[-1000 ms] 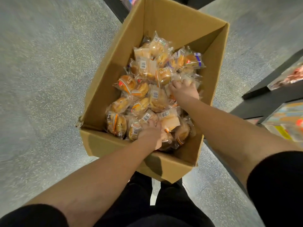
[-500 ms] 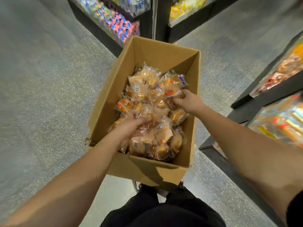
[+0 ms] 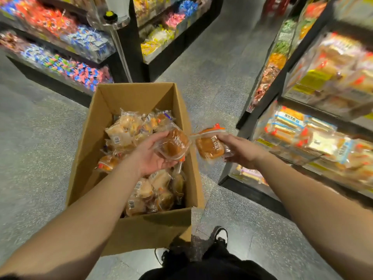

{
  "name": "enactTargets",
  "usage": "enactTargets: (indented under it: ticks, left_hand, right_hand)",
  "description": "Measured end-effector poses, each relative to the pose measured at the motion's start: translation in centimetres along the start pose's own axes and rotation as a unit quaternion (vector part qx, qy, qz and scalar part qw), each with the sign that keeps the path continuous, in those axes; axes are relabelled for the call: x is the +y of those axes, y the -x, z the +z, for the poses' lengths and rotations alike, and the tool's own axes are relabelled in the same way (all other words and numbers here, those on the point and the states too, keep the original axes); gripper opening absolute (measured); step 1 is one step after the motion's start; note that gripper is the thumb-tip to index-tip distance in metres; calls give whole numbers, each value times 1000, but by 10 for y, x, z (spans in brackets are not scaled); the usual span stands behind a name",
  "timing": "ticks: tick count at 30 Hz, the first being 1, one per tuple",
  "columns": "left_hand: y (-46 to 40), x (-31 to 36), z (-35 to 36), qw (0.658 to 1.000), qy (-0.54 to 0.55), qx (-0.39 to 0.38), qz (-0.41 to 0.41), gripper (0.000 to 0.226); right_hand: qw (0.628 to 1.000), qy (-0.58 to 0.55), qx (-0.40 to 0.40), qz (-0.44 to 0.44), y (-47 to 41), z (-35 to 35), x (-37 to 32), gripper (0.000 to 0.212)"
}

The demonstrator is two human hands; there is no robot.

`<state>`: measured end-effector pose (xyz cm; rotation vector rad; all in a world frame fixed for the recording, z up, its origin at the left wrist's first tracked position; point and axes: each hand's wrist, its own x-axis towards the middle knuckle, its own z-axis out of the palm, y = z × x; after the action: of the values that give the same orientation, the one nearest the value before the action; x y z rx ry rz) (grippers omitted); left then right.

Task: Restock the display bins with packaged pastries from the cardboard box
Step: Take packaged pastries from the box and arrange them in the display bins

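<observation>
Your left hand (image 3: 156, 156) cradles a wrapped brown pastry (image 3: 173, 144) in its curled fingers and thumb, palm up, above the right side of the cardboard box (image 3: 129, 229). Your right hand (image 3: 240, 151) pinches a second wrapped pastry (image 3: 210, 145) between fingers and thumb, just past the box's right wall and over the floor. The two packets nearly touch.

Below them the open box holds a loose heap of packaged pastries (image 3: 131, 134) in clear wrappers, some with barcode labels showing. It stands on a grey speckled floor (image 3: 36, 142).

To your right, tiered display bins (image 3: 314, 142) on black shelving hold packaged baked goods. Ahead and to the left, more bins (image 3: 66, 47) hold brightly wrapped sweets.
</observation>
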<state>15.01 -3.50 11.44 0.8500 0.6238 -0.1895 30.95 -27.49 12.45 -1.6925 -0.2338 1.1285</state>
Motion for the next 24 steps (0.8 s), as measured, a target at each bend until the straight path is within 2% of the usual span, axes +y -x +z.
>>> enactTargets:
  ticks: [2,4,8,10,12,17,20,23,24]
  left_hand:
    - [-11,-3,28,999,-35,-18,-22,32]
    - [-23,-11,58,996,-67,-42,-48,36]
    - [-50,-32,131,987,-123,-73,-70,42]
    - [-61,-47,174,986,-132,-78,-69,43]
    - [-69,-68,222,984,-140,-86,-71,31]
    - [-89,-140,344,969,-175,-130,-117,40]
    - [-96,-179,416,955,-232,-140,-117,26]
    - [-104,-201,478,938,-281,-158,-129,28]
    - [-106,-205,498,930,-292,-172,-140,25]
  right_hand:
    - [1000,1,-15,4,24,-26,8,39]
    - [1000,17,-20,2,48,-54,17,31]
    - [999,-30,43,-14,95,-117,45,20]
    - [995,-84,52,-25,121,-154,64,29]
    - [991,-122,54,-27,149,-191,83,47]
    - [984,-151,90,-41,224,-284,133,49]
    - [984,-129,109,-51,272,-333,155,50]
    - [985,-116,116,-54,323,-381,174,44]
    - [986,-105,114,-56,338,-396,179,48]
